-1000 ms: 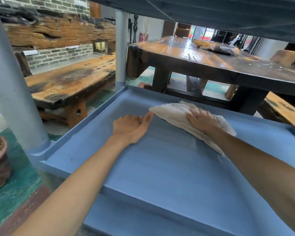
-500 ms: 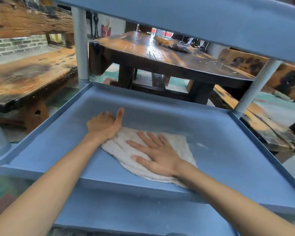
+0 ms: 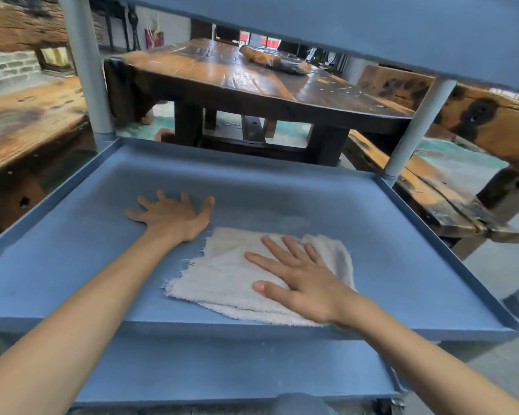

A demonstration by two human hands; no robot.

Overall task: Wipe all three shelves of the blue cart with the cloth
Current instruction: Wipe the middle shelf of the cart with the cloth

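The blue cart's middle shelf fills the centre of the head view. A white cloth lies folded near the shelf's front edge. My right hand presses flat on the cloth with straight, spread fingers. My left hand rests flat on the bare shelf just left of and beyond the cloth, fingers spread. The top shelf hangs overhead, and the bottom shelf shows below the front edge.
Grey posts stand at the far left and far right corners of the shelf. A dark wooden table sits right behind the cart, with wooden benches at left and right.
My right hand has slid the cloth from the far middle of the shelf back to the front and then a little right. My left hand's fingers have spread flat.
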